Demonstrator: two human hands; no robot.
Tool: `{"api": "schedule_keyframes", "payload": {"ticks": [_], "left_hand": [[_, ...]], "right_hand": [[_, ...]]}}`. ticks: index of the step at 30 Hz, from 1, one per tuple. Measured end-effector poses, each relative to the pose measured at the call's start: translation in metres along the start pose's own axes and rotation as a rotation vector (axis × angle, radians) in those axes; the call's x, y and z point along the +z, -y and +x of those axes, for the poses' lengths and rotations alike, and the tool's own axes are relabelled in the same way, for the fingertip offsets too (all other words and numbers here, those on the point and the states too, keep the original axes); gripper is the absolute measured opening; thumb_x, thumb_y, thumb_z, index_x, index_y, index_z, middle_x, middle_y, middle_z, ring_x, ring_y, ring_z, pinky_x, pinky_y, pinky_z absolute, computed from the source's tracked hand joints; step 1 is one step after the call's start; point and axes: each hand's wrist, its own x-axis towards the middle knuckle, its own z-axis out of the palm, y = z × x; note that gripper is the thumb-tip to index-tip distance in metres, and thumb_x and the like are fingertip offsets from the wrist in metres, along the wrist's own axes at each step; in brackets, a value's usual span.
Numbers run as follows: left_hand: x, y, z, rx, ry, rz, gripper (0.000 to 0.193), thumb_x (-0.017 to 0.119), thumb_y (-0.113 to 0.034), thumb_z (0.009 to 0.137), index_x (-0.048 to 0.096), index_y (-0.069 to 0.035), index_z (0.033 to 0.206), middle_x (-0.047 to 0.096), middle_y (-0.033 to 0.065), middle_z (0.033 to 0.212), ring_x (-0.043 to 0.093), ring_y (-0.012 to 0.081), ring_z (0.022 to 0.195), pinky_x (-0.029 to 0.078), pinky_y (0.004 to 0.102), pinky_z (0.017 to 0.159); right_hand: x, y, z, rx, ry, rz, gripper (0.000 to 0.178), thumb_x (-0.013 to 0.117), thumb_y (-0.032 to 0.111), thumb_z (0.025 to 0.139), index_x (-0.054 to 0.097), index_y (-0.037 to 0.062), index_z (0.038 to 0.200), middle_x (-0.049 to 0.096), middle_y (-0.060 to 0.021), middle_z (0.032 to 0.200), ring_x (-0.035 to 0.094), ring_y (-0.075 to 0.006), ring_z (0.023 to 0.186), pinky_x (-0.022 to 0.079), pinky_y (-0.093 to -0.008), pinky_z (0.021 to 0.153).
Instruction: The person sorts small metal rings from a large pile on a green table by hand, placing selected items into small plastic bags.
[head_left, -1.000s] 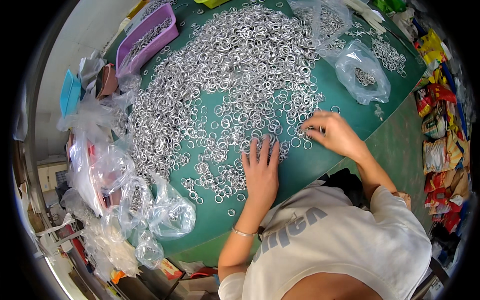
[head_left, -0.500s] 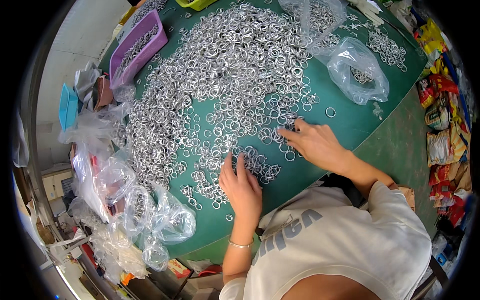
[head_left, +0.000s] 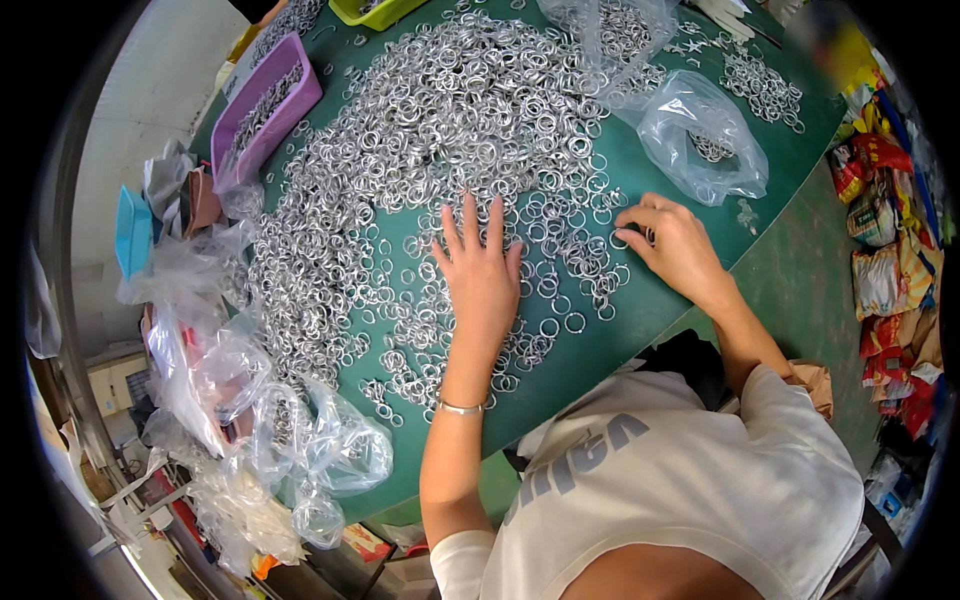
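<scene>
A large heap of silver metal rings [head_left: 470, 110] spreads over the green tabletop, with looser rings along its near edge. Palm down and fingers spread, my left hand [head_left: 480, 280] lies over the near part of the heap, its fingertips among the rings. To its right, beside the loose rings, my right hand [head_left: 675, 245] is closed in a pinch on a single silver ring [head_left: 616, 240]. That ring shows at the thumb and fingertips; the other fingers are curled in.
A purple bin [head_left: 305, 95] of small metal parts stands at far left, with a yellow-green tray [head_left: 375, 15] at the back. Clear plastic bags lie on the left [head_left: 345, 440] and right [head_left: 700, 140]. The green table [head_left: 590, 345] ends near my body; colourful packages [head_left: 880, 270] line the right side.
My left hand has moved forward and its fingers have spread over the rings. My right hand has shifted right and now pinches a ring. Loose rings between the hands have moved.
</scene>
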Motion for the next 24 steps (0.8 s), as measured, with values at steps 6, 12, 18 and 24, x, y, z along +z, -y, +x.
{"api": "schedule_keyframes", "payload": {"ticks": [6,12,18,24], "left_hand": [[-0.023,-0.004,-0.032,0.099,0.135,-0.082,0.051,0.053,-0.002,0.079,0.044,-0.009,0.129,0.039,0.0142,0.134,0.033,0.0390,0.125,0.028,0.0553,0.101],[-0.038,-0.019,-0.081,0.167,0.194,-0.236,0.047,0.052,0.007,0.070,0.056,-0.005,0.115,0.046,0.0136,0.127,0.038,0.0382,0.122,0.031,0.0511,0.102],[-0.044,-0.016,-0.081,0.013,0.071,-0.446,0.042,0.054,0.004,0.076,0.055,-0.006,0.117,0.048,0.0129,0.126,0.043,0.0343,0.119,0.032,0.0475,0.100],[-0.018,-0.007,-0.032,-0.086,0.004,-0.077,0.043,0.055,-0.016,0.086,0.047,-0.009,0.127,0.035,0.0124,0.140,0.032,0.0385,0.127,0.026,0.0560,0.101]], "right_hand": [[0.008,0.002,0.004,-0.120,0.003,0.166,0.017,0.068,0.016,0.076,0.067,0.0110,0.092,0.057,-0.0079,0.077,0.058,-0.0262,0.065,0.045,-0.0384,0.058],[0.024,0.012,0.006,-0.255,0.127,-0.064,0.025,0.070,0.023,0.073,0.067,0.0140,0.096,0.056,-0.0087,0.079,0.058,-0.0283,0.066,0.045,-0.0380,0.056],[0.008,-0.006,0.016,-0.154,-0.025,-0.017,0.019,0.070,0.017,0.073,0.067,0.0081,0.090,0.057,-0.0087,0.079,0.057,-0.0271,0.065,0.044,-0.0384,0.057],[0.000,0.010,0.015,-0.155,0.060,0.120,0.016,0.066,0.014,0.078,0.067,0.0038,0.090,0.059,-0.0117,0.079,0.058,-0.0266,0.065,0.045,-0.0358,0.060]]}}
